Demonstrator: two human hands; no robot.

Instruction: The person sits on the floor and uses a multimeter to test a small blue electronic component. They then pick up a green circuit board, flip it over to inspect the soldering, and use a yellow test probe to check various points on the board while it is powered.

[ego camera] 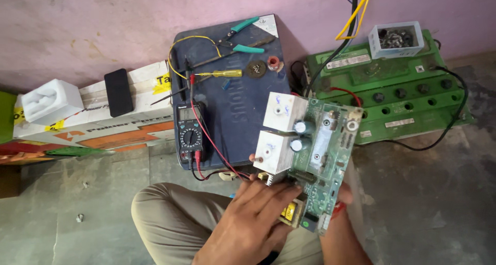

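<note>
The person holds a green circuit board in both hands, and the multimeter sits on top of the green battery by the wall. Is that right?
Not quite. The head view shows the multimeter resting on the dark blue battery, not the green battery. The rest holds: the left hand and right hand hold the green circuit board.

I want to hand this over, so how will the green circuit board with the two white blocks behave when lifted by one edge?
The circuit board looks rigid, not floppy. The white blocks crowd one side, so it probably tips that way. Exposed parts look fragile.
</note>
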